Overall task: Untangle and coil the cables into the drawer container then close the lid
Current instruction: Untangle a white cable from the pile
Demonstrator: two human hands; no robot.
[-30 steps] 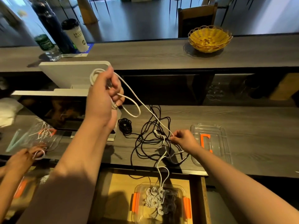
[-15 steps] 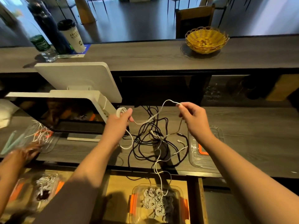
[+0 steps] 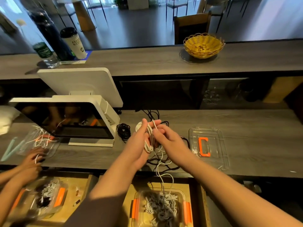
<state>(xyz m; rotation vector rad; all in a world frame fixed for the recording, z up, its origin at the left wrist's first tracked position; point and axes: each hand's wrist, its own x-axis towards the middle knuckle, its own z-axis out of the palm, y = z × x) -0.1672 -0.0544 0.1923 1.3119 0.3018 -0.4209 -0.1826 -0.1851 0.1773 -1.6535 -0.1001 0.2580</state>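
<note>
Above the counter's (image 3: 246, 122) front edge, a left hand (image 3: 139, 145) held a white cable (image 3: 148, 141) wound in loops around its straight fingers, while the right hand (image 3: 170, 143) pinched the cable's free run between thumb and forefinger and laid it onto the coil. The coiling step looked part done: the white tail trailed from the coil over the front edge into the container (image 3: 159, 208) in the open drawer (image 3: 129, 185) below. The next move would call for drawing that tail clear of the black tangle (image 3: 161, 158) under the hands without snagging. The cable was thin and limp. The container already held many white and grey coils. Its clear lid (image 3: 207, 146), with an orange clip, lay on the counter right of the hands.
</note>
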